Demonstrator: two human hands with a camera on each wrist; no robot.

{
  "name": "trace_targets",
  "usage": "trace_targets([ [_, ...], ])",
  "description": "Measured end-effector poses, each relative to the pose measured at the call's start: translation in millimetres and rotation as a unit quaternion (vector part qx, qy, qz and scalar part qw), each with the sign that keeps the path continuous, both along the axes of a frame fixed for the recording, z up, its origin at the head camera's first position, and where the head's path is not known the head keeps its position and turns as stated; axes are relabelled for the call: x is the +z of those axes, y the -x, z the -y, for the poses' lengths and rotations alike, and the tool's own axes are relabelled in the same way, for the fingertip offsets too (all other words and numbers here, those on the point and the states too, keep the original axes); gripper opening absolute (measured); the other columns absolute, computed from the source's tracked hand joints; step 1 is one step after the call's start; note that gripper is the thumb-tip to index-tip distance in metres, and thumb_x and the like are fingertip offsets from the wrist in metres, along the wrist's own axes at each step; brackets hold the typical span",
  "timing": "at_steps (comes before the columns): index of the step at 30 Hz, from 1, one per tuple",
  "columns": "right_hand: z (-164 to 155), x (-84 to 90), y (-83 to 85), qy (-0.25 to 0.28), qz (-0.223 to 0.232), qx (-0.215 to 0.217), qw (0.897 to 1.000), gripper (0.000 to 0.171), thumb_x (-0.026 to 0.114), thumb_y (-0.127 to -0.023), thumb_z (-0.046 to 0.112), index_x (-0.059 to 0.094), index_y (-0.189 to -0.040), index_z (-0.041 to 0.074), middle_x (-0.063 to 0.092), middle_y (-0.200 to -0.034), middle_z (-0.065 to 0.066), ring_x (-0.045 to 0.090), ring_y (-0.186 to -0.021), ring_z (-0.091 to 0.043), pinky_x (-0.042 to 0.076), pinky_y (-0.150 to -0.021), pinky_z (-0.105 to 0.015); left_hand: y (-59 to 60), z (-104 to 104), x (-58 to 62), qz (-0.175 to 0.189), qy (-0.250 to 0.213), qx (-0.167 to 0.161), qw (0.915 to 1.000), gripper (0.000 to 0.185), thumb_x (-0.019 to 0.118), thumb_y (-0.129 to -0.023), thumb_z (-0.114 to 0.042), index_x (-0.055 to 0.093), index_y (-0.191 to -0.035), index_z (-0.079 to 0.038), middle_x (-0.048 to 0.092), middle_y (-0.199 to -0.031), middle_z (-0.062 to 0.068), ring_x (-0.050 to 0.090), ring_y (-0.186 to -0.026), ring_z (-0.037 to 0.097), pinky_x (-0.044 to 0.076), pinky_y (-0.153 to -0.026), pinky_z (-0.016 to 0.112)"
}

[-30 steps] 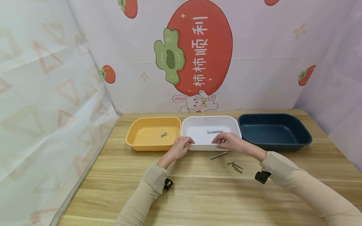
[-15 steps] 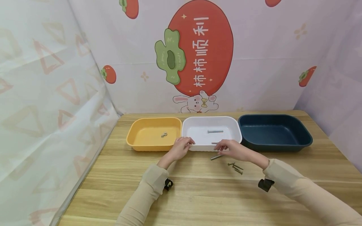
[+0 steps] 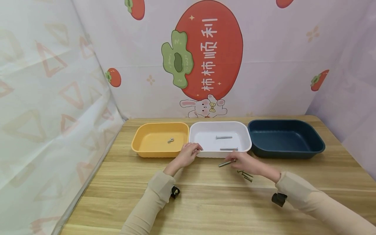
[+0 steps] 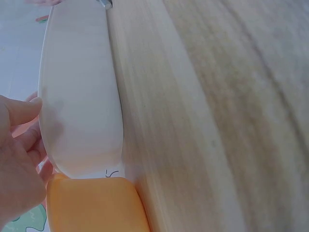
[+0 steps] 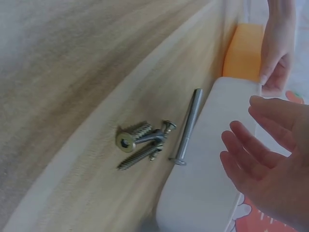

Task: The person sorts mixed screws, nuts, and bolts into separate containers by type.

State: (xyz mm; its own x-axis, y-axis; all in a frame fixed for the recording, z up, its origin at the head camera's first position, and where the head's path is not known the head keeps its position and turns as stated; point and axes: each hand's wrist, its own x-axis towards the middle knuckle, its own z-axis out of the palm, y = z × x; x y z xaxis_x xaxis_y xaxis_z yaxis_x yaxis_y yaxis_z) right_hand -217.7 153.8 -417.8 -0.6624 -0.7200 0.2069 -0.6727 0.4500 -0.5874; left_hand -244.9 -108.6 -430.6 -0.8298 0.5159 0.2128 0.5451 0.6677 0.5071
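Observation:
My left hand (image 3: 192,150) grips the front left corner of the white tray (image 3: 205,153), thumb against its outer wall (image 4: 79,96). Two long bolts lie inside that tray, one at the back (image 3: 224,137) and one near the front (image 3: 228,149). My right hand (image 3: 239,162) hovers open and empty just in front of the tray, its fingers (image 5: 251,145) spread. A third long bolt (image 3: 225,163) (image 5: 188,126) lies on the table at its fingertips. A small cluster of screws (image 3: 245,175) (image 5: 142,142) lies right beside the hand.
A yellow tray (image 3: 138,143) with small washers (image 3: 170,140) stands left of the white one. A dark blue tray (image 3: 311,150) stands to the right. Printed backdrop sheets close off the wooden table (image 3: 211,202) at the back and on both sides.
My right hand has drawn back from the white tray's front rim to the table by the loose bolt. A second bolt now lies in the white tray. The left hand has stayed put.

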Motion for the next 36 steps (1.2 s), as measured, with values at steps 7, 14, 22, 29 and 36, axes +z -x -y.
trace_targets([
  [7,-0.9,-8.1,-1.0,0.002,-0.041,0.002,0.999,0.023,0.065,-0.072,-0.007,0.061,-0.095,-0.005,0.061,-0.087,-0.014,0.057,-0.080,-0.029,0.047,-0.069,-0.039,0.0,-0.2,-0.3,-0.012,0.006,0.002,0.9999,0.013,0.051,-0.087,-0.005,0.058,-0.098,-0.007,0.061,-0.085,0.003,0.055,-0.086,0.018,0.026,-0.098,0.038],
  [14,-2.4,-14.0,2.0,-0.021,-0.043,-0.008,0.999,0.023,0.065,-0.074,-0.002,0.061,-0.097,-0.002,0.063,-0.092,-0.010,0.057,-0.086,-0.024,0.046,-0.072,-0.038,0.4,0.6,-1.5,-0.010,0.004,-0.001,0.9999,0.013,0.050,-0.087,-0.005,0.058,-0.098,-0.007,0.061,-0.090,0.004,0.053,-0.088,0.018,0.025,-0.098,0.038],
  [22,-4.0,-19.1,3.7,-0.025,-0.060,-0.017,0.998,0.024,0.066,-0.073,-0.003,0.062,-0.097,-0.002,0.063,-0.093,-0.010,0.058,-0.088,-0.025,0.047,-0.074,-0.036,0.8,0.4,-1.7,-0.012,0.006,0.000,0.9999,0.013,0.050,-0.088,-0.005,0.058,-0.098,-0.007,0.061,-0.088,0.003,0.053,-0.087,0.017,0.026,-0.097,0.038],
  [29,-5.6,-22.7,6.7,-0.031,-0.054,-0.024,0.998,0.023,0.066,-0.073,-0.004,0.063,-0.096,-0.002,0.063,-0.094,-0.011,0.057,-0.089,-0.025,0.046,-0.076,-0.036,1.5,0.2,-2.2,-0.016,0.005,-0.003,0.9999,0.012,0.050,-0.088,-0.006,0.058,-0.097,-0.007,0.060,-0.086,0.002,0.053,-0.087,0.017,0.026,-0.097,0.038],
  [36,-5.1,-28.2,10.2,-0.035,-0.039,-0.028,0.998,0.022,0.065,-0.074,-0.003,0.064,-0.096,-0.003,0.063,-0.093,-0.011,0.057,-0.087,-0.024,0.046,-0.074,-0.035,1.6,0.5,-3.5,-0.019,0.006,-0.002,0.9998,0.012,0.050,-0.088,-0.005,0.058,-0.097,-0.007,0.060,-0.087,0.002,0.053,-0.087,0.017,0.026,-0.097,0.038],
])
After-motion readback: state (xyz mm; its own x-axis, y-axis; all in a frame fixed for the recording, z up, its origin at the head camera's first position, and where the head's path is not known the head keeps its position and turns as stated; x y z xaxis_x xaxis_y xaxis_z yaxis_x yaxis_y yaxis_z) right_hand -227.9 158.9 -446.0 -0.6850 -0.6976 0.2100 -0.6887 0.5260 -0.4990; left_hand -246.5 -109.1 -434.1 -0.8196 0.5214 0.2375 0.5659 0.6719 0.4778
